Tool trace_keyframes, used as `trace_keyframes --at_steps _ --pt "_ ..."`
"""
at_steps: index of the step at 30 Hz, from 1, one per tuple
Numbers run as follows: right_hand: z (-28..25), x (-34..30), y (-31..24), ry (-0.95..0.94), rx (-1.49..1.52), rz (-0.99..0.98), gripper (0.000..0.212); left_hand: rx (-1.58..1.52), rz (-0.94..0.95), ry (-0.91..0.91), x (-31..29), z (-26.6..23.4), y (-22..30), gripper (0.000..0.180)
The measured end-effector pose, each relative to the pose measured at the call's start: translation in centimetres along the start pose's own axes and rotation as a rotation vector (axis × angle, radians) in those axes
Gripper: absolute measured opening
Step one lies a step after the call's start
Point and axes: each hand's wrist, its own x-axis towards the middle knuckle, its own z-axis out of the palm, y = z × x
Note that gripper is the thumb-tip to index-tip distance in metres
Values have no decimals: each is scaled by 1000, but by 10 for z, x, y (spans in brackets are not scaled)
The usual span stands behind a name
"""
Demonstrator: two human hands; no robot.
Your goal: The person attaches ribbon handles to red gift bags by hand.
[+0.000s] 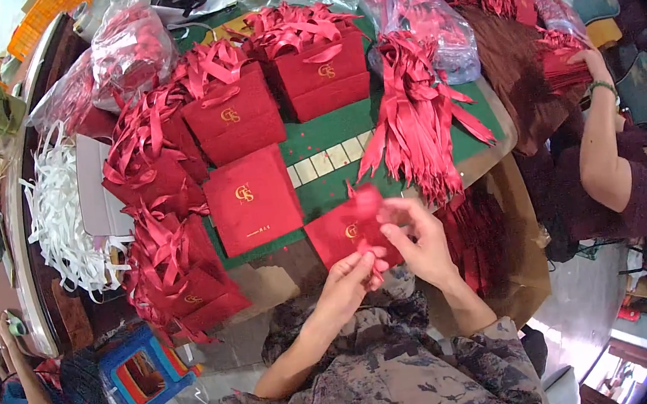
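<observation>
My left hand [348,281] pinches a red ribbon [378,252] between thumb and fingertips, at the near edge of the table. To its upper right, my right hand [419,240] has its fingers curled in at another stretch of that ribbon, which is blurred by motion. Beneath both hands lies a flat red paper gift bag [333,234] with a gold emblem, partly covered by them. A second flat red gift bag [254,199] rests just left of it. Beyond my right hand a thick bundle of loose red ribbons [420,123] spreads over the table.
Stacks of red bags with ribbon handles [232,113] curve along the far and left sides of the green mat [385,111]. White ribbons [70,219] pile up at left. Plastic-wrapped bundles [132,52] stand behind. Co-workers sit at right, one person's arm [605,162] reaching to ribbons, and lower left.
</observation>
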Motion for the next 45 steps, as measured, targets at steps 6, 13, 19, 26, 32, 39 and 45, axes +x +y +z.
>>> trace_keyframes --at_steps 6,13,19,26,32,39,45 --pt "-17 -12 -9 -333 -421 -561 28 -330 -84 53 -1 -1 -1 29" --pt "-15 -15 -7 -383 -423 -617 20 -276 -52 -45 -10 15 -5 26" --pt "-41 -23 -56 -646 -151 -449 19 803 112 126 -32 -10 34 21" --pt "3 -1 -32 -493 -464 -267 18 1560 714 563 -12 -7 65 25" --pt "34 12 19 -296 -507 -285 15 1838 549 514 10 -5 70 34" --pt "42 17 36 -146 -536 -231 14 1899 539 485 15 -6 66 25" --pt "43 18 31 -116 -498 -141 13 1709 512 446 12 1 71 19"
